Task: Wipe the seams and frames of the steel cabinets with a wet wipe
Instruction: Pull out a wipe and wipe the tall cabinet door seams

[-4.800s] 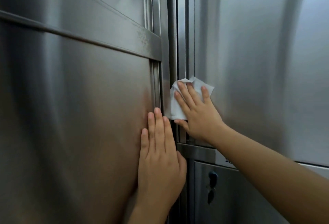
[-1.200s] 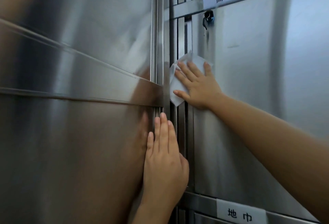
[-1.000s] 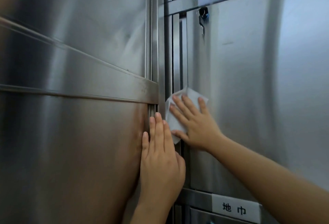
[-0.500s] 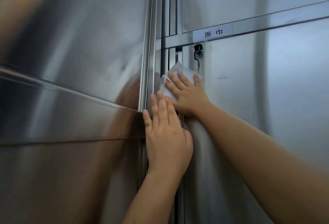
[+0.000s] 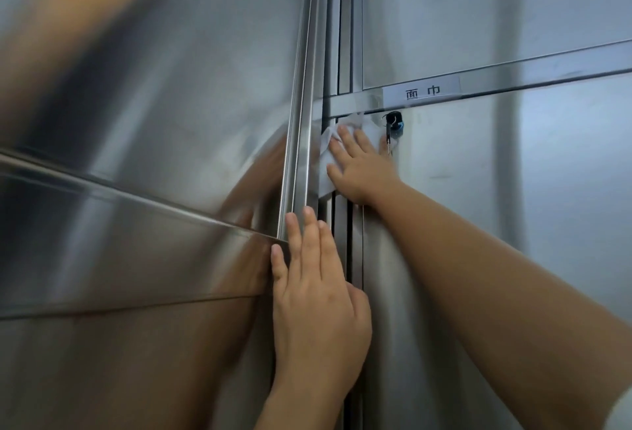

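Note:
My right hand (image 5: 362,169) presses a white wet wipe (image 5: 325,169) flat against the vertical seam (image 5: 345,53) between two steel cabinets, just under a horizontal frame bar (image 5: 513,77). The wipe's top edge reaches the bar's underside. My left hand (image 5: 314,299) lies flat, fingers together, on the frame lower down, holding nothing. Its fingertips touch the corner where the left cabinet's horizontal band (image 5: 136,245) meets the vertical frame (image 5: 301,122).
A lock with a key (image 5: 393,128) hangs just right of the wipe on the right cabinet door (image 5: 513,224). A white label with two characters (image 5: 422,91) sits on the horizontal bar. The left cabinet door (image 5: 171,87) reflects my arms.
My right hand has slid the wipe up the seam to the horizontal bar beside the lock. The left hand has stayed flat on the frame below. My view has tilted upward.

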`<state>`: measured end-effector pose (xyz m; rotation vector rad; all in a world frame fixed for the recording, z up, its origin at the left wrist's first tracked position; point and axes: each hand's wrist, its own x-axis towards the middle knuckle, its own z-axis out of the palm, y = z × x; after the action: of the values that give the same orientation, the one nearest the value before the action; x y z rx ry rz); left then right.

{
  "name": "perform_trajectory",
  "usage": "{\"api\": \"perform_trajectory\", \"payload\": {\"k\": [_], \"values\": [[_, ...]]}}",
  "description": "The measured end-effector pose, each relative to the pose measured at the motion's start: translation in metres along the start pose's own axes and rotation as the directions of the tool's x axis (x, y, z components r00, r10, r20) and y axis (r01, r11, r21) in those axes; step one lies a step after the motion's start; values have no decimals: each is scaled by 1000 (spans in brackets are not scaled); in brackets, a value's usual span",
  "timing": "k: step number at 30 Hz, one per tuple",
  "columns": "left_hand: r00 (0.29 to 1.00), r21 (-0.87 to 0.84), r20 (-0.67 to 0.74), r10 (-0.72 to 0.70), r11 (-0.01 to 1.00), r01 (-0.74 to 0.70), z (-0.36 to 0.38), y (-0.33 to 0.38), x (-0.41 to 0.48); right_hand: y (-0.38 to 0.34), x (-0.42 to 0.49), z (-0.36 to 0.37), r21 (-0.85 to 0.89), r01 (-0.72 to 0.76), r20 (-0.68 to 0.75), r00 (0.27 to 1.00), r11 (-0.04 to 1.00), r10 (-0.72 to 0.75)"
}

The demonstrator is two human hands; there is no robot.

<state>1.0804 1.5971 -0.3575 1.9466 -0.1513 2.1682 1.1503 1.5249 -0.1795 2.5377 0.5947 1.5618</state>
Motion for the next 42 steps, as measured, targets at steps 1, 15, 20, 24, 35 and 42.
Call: {"api": "perform_trajectory", "payload": {"k": [1,15,20,24,35,42], "values": [[1000,-5,-3,-10,1000,10,-2,1,-4,-1,-8,5,-28,10,0,1000,1000,-10],[950,57,307,-55,998,39,-33,-4,-145,-36,-175,95,-37,161,17,987,986,-160],[917,49,396,-37,999,19,-42,-7,-183,-53,-222,122,-52,156,-44,987,986,-158],[884,75,463,-67,997,37,-49,-6,-199,-60,-250,134,-51,182,-52,982,982,-184],[813,110,579,-61,994,-3,-71,-17,-232,-78,-322,162,14,221,26,975,975,-221],[759,102,648,-54,995,-17,-84,-20,-260,-95,-361,170,-22,214,88,973,977,-211]]}}
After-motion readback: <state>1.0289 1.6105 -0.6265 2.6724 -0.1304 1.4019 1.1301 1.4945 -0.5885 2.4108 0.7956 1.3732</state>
